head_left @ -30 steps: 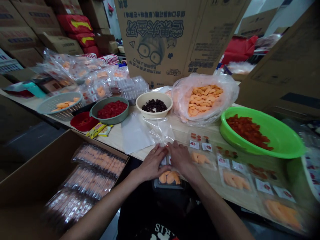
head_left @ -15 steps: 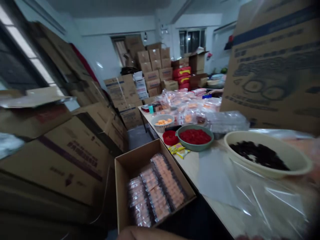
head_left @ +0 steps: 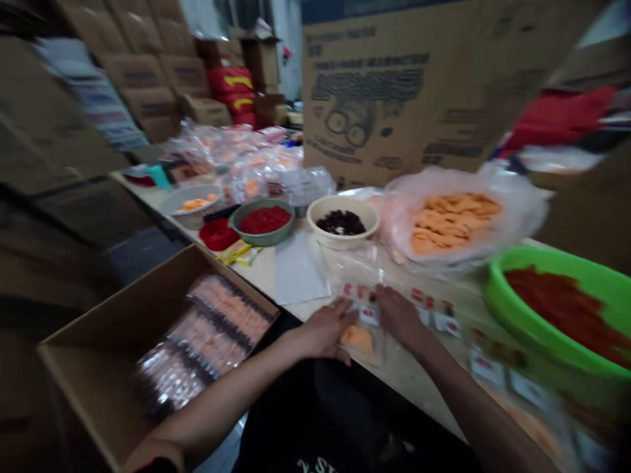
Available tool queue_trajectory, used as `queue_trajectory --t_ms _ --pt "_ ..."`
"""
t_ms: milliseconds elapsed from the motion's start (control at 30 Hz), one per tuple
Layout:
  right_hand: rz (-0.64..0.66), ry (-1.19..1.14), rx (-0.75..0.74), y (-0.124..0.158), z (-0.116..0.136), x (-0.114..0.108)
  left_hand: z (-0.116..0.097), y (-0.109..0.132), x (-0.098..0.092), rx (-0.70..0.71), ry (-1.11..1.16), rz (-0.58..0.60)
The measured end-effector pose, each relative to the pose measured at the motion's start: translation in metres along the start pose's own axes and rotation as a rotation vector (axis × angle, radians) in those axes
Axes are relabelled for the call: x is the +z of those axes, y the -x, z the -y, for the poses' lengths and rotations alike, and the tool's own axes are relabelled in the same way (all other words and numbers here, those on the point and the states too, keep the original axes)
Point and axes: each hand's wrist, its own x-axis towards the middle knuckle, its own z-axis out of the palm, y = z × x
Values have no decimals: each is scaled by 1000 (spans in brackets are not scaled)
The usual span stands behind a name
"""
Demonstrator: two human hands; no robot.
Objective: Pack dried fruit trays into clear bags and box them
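Orange fruit pieces (head_left: 357,340) sit in a clear tray (head_left: 363,351) on the wooden table (head_left: 419,378), left hand (head_left: 323,332) and right hand (head_left: 399,318) spread over it; packing, apparently, and closing the tray looks next.

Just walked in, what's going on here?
A person has both hands on a small clear pack of orange pieces on a light table, with more labelled packs to the right. Beyond are a plastic bag of orange pieces, a cream bowl of dark fruit and a green basin. An open cardboard carton holds sealed packs.
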Motion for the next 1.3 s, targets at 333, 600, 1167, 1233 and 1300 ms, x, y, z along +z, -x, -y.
queue_trajectory --t_ms 333,600,1167,1233,1300 --pt "90 130 47 -28 47 -28 -13 3 -17 72 77 -63" --pt "9 124 286 -52 16 -20 -13 0 -18 23 37 -88" --pt "-34 62 -45 -17 55 -9 1 -27 0 -25 270 -412" --pt "-44 46 -111 -9 62 -6 6 -28 6 -2 224 -477" --pt "-76 22 -183 10 68 -3 10 -24 11 23 145 -494"
